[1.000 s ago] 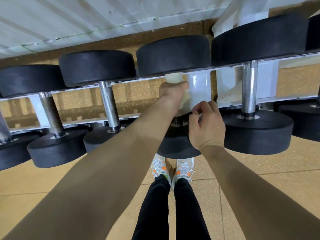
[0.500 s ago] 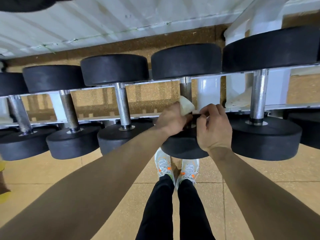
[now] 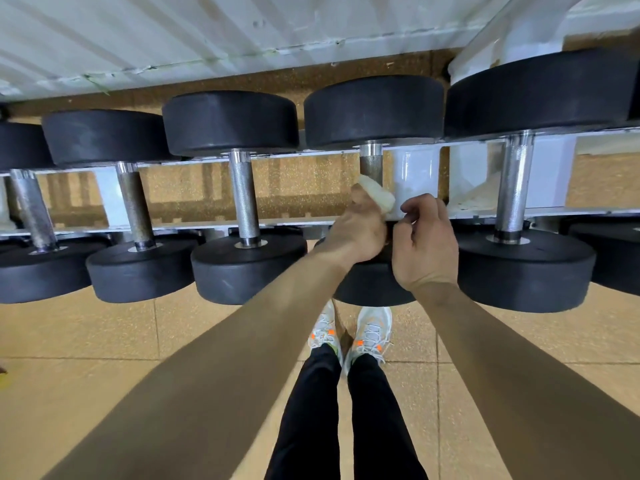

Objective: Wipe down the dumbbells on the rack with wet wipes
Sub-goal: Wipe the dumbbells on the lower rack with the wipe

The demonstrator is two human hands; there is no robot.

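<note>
The person stands at the rack [image 3: 194,224], both arms stretched to one dumbbell [image 3: 374,112] in the row. The left hand [image 3: 356,230] is curled round the near end of that dumbbell's steel handle, a wet wipe [image 3: 375,197] bunched under its fingers and poking out on top. The right hand [image 3: 426,244] sits just beside it on the dumbbell's near head, fingers bent inward. Whether they grip anything I cannot tell. Neighbouring dumbbells [image 3: 232,123] lie on either side of it.
</note>
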